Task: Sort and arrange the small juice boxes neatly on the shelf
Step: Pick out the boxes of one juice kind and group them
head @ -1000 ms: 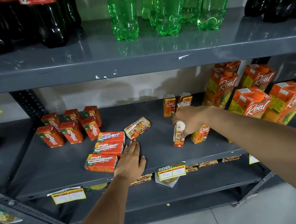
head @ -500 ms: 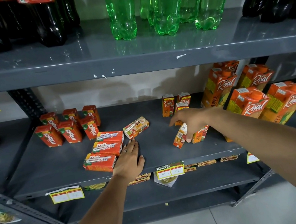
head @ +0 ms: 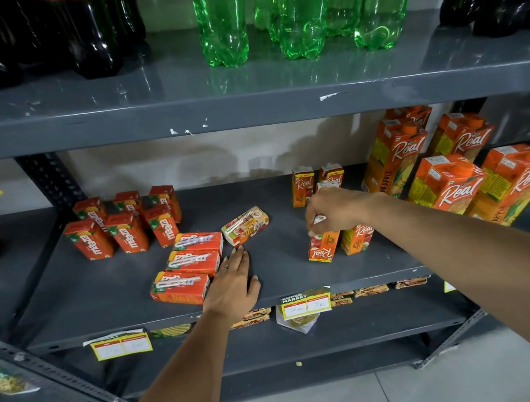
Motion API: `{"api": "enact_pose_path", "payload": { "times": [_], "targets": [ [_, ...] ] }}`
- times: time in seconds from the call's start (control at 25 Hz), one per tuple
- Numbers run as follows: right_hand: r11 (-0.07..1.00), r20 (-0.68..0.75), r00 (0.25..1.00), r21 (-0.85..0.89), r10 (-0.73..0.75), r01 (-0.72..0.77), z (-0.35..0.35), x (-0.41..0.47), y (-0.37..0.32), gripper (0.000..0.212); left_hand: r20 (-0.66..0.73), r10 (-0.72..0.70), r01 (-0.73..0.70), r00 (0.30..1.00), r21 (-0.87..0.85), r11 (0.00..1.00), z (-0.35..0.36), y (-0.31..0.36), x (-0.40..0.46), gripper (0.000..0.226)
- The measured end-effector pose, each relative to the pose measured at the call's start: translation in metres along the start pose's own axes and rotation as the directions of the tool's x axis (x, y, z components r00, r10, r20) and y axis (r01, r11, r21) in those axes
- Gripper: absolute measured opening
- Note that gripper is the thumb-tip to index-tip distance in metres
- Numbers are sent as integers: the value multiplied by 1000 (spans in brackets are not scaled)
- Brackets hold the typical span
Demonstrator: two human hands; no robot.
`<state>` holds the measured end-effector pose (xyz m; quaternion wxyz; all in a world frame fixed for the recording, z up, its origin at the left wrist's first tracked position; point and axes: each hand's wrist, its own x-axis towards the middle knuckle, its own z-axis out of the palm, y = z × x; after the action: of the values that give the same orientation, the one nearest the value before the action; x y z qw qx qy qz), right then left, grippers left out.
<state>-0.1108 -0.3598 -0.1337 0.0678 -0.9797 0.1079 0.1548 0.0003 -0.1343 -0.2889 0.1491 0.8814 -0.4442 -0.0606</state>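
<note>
On the grey middle shelf [head: 125, 290] several small Maaza boxes [head: 127, 231] stand upright at the back left. Three more Maaza boxes [head: 193, 263] lie flat in front of them, and a small Real box [head: 245, 225] lies flat beside those. My left hand [head: 233, 286] rests flat and open on the shelf, touching the flat boxes' right side. My right hand [head: 333, 209] is closed over the top of an upside-down small Real box [head: 324, 247], which stands next to another small Real box [head: 358, 238]. Two small Real boxes [head: 302, 185] stand behind my hand.
Large Real cartons [head: 446, 184] crowd the shelf's right end. Green Sprite bottles [head: 303, 5] and dark cola bottles [head: 87, 31] stand on the shelf above. Price tags [head: 306, 305] hang on the front edge. Snack packets [head: 370, 291] sit on the shelf below.
My right hand has turned the small Real box from tilted to standing on the shelf next to the other box. My left hand has stayed in place.
</note>
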Motion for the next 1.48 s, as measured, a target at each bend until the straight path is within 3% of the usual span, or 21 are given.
{"api": "enact_pose_path", "payload": {
  "times": [0.2,0.44,0.64,0.72,0.96,1.24,1.48],
  "targets": [
    [999,14,999,-41,34,-33,4,1,-4,36,10,-13,13,1000,-6,1000,1,-1,0,61],
    [951,116,992,-310,55,-17,12,10,-18,47,14,-17,17,1000,-1,1000,1,-1,0,61],
    [889,231,967,-458,109,9,19,30,-38,56,13,-8,8,1000,-19,1000,1,-3,1,61],
    [877,215,969,-480,121,-3,22,35,-41,58,5,-1,1,1000,-26,1000,2,-3,1,61],
    [978,71,992,-187,104,-89,-6,32,-20,60,-5,9,-9,1000,-13,1000,4,-5,3,62],
    [994,-34,996,69,87,-85,-26,10,1,68,14,-15,15,1000,-6,1000,3,-3,2,63],
    [981,-30,992,158,120,-114,-9,2,21,62,7,-14,14,1000,-11,1000,2,-1,1,63]
  ]
}}
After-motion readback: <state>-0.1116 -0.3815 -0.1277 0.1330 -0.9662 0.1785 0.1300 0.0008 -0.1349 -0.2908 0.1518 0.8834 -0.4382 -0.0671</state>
